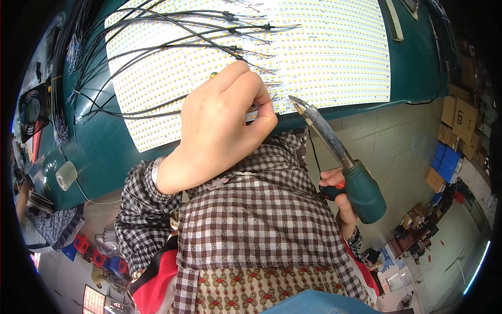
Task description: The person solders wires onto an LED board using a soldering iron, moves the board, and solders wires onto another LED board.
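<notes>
My left hand (pixel 219 120) rests over the white LED boards (pixel 334 57), its thumb and forefinger pinched together. Under that hand runs a black cable (pixel 151 114), and its end is hidden by the fingers. My right hand (pixel 337 193) is wrapped round the green handle of a soldering iron (pixel 334 141). The iron's tip points up and left, close to the boards' near edge and right of my left fingertips. Several other black cables (pixel 172 49) lie across the boards, their thin stripped wires ending along the middle seam.
A green table (pixel 99 152) carries the boards. On its left are a roll of clear tape (pixel 66 175) and a hanging bundle of black cables (pixel 60 78). Cardboard boxes (pixel 463 118) are stacked at the far right beyond the tiled floor. A metal strip (pixel 392 21) lies at the back right.
</notes>
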Demonstrator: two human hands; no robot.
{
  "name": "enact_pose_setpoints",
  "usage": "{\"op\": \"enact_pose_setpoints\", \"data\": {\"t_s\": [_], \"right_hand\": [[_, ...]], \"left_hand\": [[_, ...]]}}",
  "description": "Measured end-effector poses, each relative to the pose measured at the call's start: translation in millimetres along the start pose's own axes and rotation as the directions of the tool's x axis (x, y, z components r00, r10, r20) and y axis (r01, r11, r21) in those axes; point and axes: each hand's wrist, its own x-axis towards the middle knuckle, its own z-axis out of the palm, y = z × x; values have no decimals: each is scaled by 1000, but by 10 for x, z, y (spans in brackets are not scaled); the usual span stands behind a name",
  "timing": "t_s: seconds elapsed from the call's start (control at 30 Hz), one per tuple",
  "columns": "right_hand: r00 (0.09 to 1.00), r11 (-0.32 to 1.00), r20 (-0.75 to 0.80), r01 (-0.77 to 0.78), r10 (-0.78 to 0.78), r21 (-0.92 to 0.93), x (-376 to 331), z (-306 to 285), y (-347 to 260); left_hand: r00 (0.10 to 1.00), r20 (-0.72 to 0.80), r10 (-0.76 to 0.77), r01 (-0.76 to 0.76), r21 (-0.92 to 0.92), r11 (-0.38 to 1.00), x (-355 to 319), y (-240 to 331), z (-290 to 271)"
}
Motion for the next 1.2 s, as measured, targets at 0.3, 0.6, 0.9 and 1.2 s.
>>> {"op": "enact_pose_setpoints", "data": {"t_s": [0.3,0.6,0.9,1.2], "right_hand": [[993,995,-84,-75,81,72,4,29,-43],[995,996,-61,-75,78,56,10,17,-43],[996,995,-39,-83,85,64,4,18,-38],[997,997,-53,-60,62,55,14,45,-34]], "left_hand": [[993,73,-89,99,-140,985,15,21,-50],[994,104,-17,21,-35,999,47,14,-70],[996,80,-30,35,-63,997,46,14,-53],[997,63,-33,38,-92,995,44,-1,-51]]}}
